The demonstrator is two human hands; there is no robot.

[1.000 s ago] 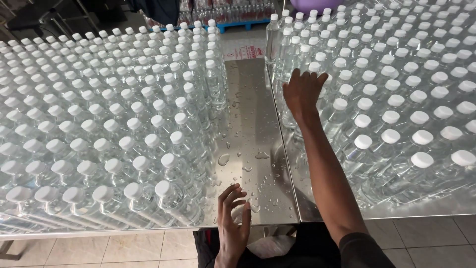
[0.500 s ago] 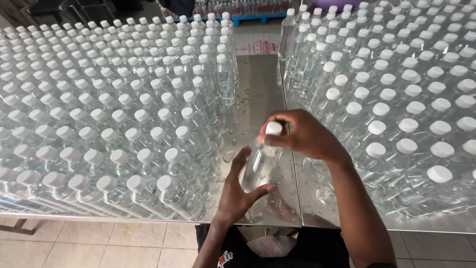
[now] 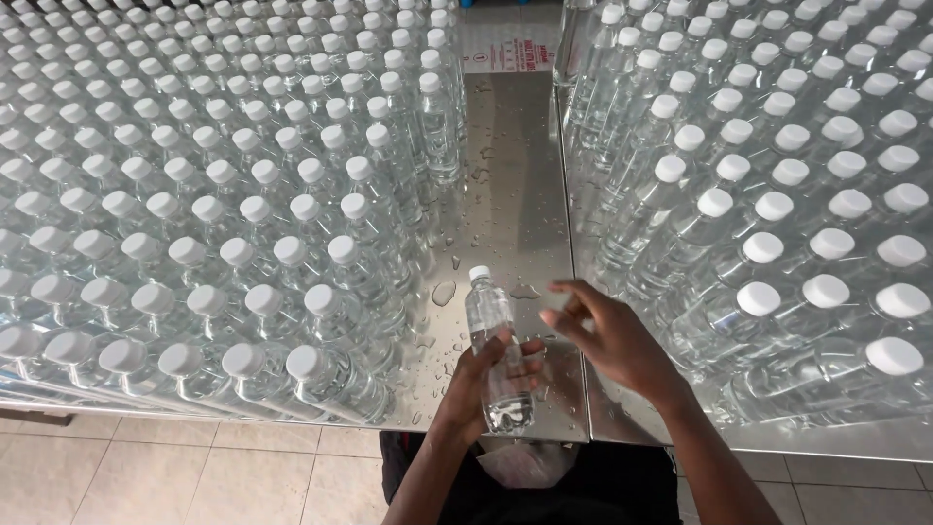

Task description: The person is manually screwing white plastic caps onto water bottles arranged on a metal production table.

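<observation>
wet steel aisle (image 3: 515,194) open — capped bottles (image 3: 243,209) flank it.

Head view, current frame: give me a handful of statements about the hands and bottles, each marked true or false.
1. The left hand grips a clear bottle around its body. True.
2. The right hand is closed around the bottle's cap. False: it is open beside the bottle, fingers spread, apart from the cap.
3. The held bottle has a white cap. True.
4. The metal table is dry. False: water droplets lie on the bare strip between the bottle blocks.
5. Capped bottles stand in blocks on both sides, left block and right block. True.
6. The held bottle lies flat on the table. False: it is held roughly upright above the table's edge.
</observation>
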